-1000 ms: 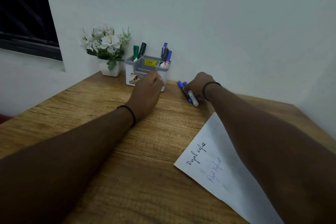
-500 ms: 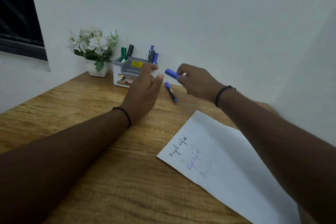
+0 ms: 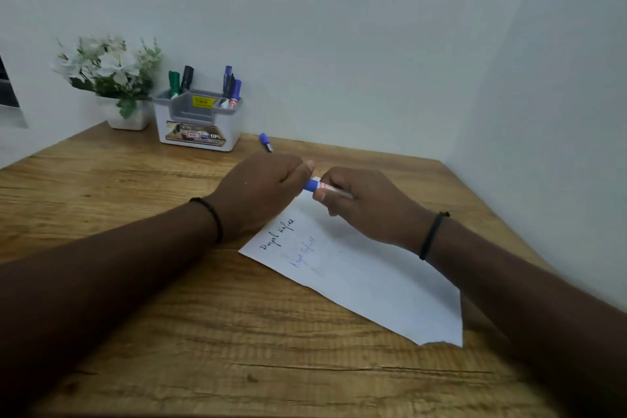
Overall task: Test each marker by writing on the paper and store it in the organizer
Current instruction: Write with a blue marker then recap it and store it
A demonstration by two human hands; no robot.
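Over the wooden desk (image 3: 135, 332), both hands grip a blue marker (image 3: 315, 185) above the paper (image 3: 366, 282)

Blue-capped marker (image 3: 314, 185) with white barrel; white paper (image 3: 366, 278) — black and blue writing; grey-white organizer (image 3: 198, 122), yellow label; brown wood-grain surface (image 3: 135, 282).

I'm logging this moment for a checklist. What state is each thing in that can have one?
Blue marker: capped, held in both hands above the paper.
Left hand: grips the cap end.
Right hand: grips the barrel.
Paper: flat on table, two lines written.
Second blue marker: capped, lying on table.
Organizer: upright, markers standing in it.
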